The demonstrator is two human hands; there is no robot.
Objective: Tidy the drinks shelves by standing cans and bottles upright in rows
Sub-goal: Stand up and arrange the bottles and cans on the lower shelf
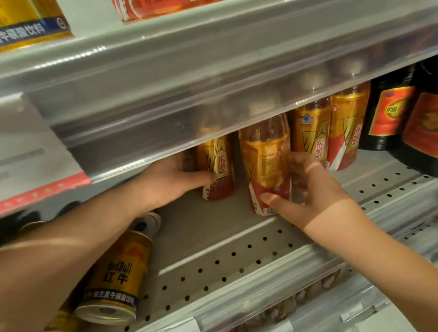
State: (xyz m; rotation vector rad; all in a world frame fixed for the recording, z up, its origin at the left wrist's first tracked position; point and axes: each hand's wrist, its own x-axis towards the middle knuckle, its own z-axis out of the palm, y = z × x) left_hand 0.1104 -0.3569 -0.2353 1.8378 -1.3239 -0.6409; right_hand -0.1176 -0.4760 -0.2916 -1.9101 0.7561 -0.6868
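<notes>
The clear price rail of the level above blurs the caps and necks of every bottle, so their tops are hard to make out. The left hand holds the back bottle, thumb across its label, with the fingers hidden behind it. The right hand grips the front bottle, thumb on the lower label and fingers curled round its right side; whether its base rests on the shelf cannot be told. Both bottles are upright, just left of a row of bottles and some dark bottles. A gold can lies on its side, partly covered by the left forearm.
</notes>
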